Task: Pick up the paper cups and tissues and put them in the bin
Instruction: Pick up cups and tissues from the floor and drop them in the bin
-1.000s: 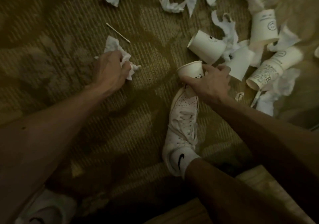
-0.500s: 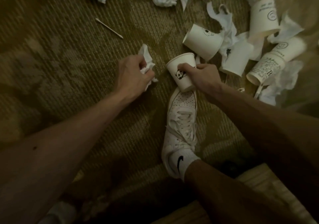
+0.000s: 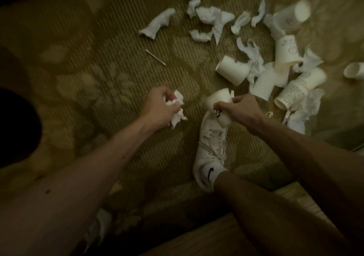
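Left hand [image 3: 157,106] clenches a crumpled tissue [image 3: 177,109] over bare carpet [image 3: 98,78], right hand [image 3: 238,107] grips a panda cup [image 3: 218,107] above the white shoe [image 3: 212,145], litter pile [image 3: 275,74] crowding right.

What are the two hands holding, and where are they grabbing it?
The left hand grips a crumpled tissue round its middle. The right hand holds a paper cup round its side, beside the panda picture.

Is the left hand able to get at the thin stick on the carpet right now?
Probably yes: only bare carpet lies between the left hand and the stick. But its grip holds a tissue, so pinching the stick looks awkward.
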### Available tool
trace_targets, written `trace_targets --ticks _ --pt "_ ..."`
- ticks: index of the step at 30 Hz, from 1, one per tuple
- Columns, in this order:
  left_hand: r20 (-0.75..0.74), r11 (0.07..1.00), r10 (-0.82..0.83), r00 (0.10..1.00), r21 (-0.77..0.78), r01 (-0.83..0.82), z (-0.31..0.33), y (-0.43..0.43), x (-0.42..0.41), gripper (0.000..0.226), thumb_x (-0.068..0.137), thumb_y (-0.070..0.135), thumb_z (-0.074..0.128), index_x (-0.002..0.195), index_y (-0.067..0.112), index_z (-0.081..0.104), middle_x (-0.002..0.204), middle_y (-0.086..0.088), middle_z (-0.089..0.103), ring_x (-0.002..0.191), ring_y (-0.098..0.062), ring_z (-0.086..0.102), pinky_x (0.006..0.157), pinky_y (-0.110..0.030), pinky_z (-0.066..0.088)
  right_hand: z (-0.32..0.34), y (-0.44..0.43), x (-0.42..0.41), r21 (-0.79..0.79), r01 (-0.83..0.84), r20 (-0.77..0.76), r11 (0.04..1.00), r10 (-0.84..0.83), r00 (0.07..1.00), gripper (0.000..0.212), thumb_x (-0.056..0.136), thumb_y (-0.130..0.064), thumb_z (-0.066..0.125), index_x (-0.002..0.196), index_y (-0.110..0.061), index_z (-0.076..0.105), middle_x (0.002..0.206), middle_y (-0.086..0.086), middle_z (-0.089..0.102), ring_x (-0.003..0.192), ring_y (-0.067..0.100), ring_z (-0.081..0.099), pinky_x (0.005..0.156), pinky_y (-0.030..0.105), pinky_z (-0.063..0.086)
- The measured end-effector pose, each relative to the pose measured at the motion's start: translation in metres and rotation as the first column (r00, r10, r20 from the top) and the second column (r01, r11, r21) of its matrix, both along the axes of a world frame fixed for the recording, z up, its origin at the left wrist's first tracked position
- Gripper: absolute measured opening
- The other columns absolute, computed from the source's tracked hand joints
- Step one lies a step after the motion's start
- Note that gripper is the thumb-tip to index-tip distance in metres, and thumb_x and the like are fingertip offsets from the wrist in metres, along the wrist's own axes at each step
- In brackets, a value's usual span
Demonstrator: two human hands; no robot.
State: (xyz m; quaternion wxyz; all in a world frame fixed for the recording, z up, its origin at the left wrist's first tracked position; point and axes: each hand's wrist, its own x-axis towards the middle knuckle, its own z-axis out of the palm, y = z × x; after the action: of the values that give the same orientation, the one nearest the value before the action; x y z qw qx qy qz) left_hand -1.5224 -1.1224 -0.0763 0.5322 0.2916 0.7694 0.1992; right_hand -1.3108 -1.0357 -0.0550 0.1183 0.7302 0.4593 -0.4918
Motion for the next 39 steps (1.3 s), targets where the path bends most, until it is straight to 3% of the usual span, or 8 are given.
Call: trace_targets --ticks 7,14,18,23,27,30,37,39 --pt "0.03 0.982 0.19 0.981 0.01 -0.191 0.114 -0.022 -0.038 0.016 0.095 0.015 0.052 0.098 0.018 0.068 0.093 0.001 0.065 0.074 -0.013 0.06 0.065 -0.032 0.051 0.114 -0.005 -0.056 -0.116 0.124 -0.29 0.985 -0.153 0.945 0.034 0.08 -0.033 0.077 0.093 -0.003 0.07 0.092 0.012 0.074 0.079 0.021 0.073 0.061 0.029 0.057" --pt "0.102 0.879 0.402 0.91 0.235 -0.415 0.273 -0.049 -0.076 0.026 0.097 0.028 0.052 0.075 0.019 0.063 0.079 -0.001 0.062 0.079 -0.023 0.059 0.07 -0.036 0.047 0.268 -0.033 -0.133 -0.255 0.12 -0.702 0.959 -0.269 0.66 0.058 0.08 -0.038 0.072 0.125 -0.005 0.056 0.111 0.013 0.073 0.101 0.027 0.071 0.083 0.042 0.058" --pt "0.247 0.782 0.456 0.855 0.348 -0.517 0.344 -0.083 -0.09 0.04 0.093 0.054 0.053 0.105 0.019 0.07 0.099 -0.002 0.076 0.096 -0.02 0.072 0.093 -0.047 0.055 0.341 -0.066 -0.161 -0.297 -0.008 -0.846 0.955 -0.259 0.465 0.064 0.083 -0.043 0.064 0.131 -0.002 0.055 0.113 0.015 0.069 0.092 0.024 0.069 0.071 0.033 0.057" --pt "0.382 0.699 0.426 0.82 0.436 -0.566 0.409 -0.138 -0.097 0.082 0.072 0.083 0.053 0.122 0.019 0.065 0.11 -0.008 0.075 0.103 -0.028 0.071 0.095 -0.053 0.053 0.398 -0.114 -0.18 -0.162 -0.124 -0.926 0.979 -0.107 0.362 0.063 0.09 -0.045 0.06 0.136 -0.002 0.052 0.126 0.018 0.063 0.106 0.03 0.065 0.084 0.039 0.056" --pt "0.393 0.594 0.538 0.746 0.451 -0.666 0.441 -0.191 -0.102 0.083 0.064 0.084 0.059 0.119 0.021 0.06 0.105 -0.008 0.075 0.096 -0.03 0.073 0.081 -0.058 0.058 0.423 -0.155 -0.201 -0.076 -0.25 -0.94 0.965 0.014 0.341 0.067 0.089 -0.046 0.063 0.139 -0.005 0.048 0.135 0.022 0.058 0.123 0.038 0.057 0.099 0.049 0.05" --pt "0.435 0.533 0.59 0.68 0.423 -0.733 0.445 -0.23 -0.116 0.083 0.066 0.077 0.07 0.122 0.018 0.053 0.108 -0.014 0.073 0.091 -0.032 0.073 0.066 -0.047 0.059 0.429 -0.19 -0.226 0.014 -0.346 -0.919 0.938 0.148 0.366 0.061 0.088 -0.045 0.063 0.133 -0.005 0.053 0.127 0.02 0.064 0.117 0.037 0.062 0.102 0.054 0.048" --pt "0.53 0.363 0.756 0.385 0.15 -0.92 0.385 -0.304 -0.164 0.07 0.076 0.053 0.076 0.127 0.021 0.042 0.116 -0.011 0.066 0.092 -0.027 0.073 0.072 -0.042 0.062 0.382 -0.27 -0.299 0.225 -0.452 -0.69 0.863 0.469 0.551 0.084 0.06 -0.072 0.068 0.117 -0.011 0.061 0.106 0.009 0.073 0.095 0.027 0.072 0.085 0.052 0.058" --pt "0.527 0.283 0.8 0.289 0.093 -0.955 0.359 -0.312 -0.18 0.071 0.075 0.049 0.079 0.129 0.02 0.043 0.115 -0.011 0.067 0.094 -0.028 0.072 0.07 -0.04 0.061 0.359 -0.281 -0.316 0.185 -0.466 -0.661 0.865 0.461 0.592 0.07 0.069 -0.071 0.063 0.113 -0.017 0.061 0.107 0.007 0.071 0.1 0.028 0.069 0.09 0.055 0.055"
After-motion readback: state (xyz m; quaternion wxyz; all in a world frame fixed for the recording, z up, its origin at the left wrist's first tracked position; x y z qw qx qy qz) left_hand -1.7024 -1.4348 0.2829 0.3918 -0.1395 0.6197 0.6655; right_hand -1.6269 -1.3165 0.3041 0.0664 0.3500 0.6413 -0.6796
